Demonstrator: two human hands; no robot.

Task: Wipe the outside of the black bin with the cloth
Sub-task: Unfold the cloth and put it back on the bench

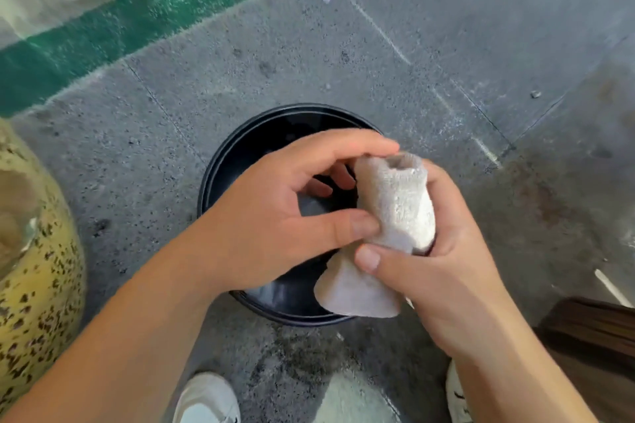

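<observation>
A round black bin (237, 161) stands upright on the concrete floor, seen from straight above, its mouth open. Over the bin both hands hold a rolled white cloth (398, 209). My right hand (443, 268) wraps around the cloth's middle, thumb across the front. My left hand (275, 216) pinches the same cloth from the left with thumb and fingertips. The cloth's lower end flares out over the bin's near rim. It does not touch the bin's outer wall, which is hidden from this angle.
A yellow, dark-speckled rounded object (37, 285) stands close on the left. A green painted strip (137, 21) runs along the floor at the back. Two white shoes (209, 398) sit just below the bin. Dark brown slats (598, 330) lie at the right.
</observation>
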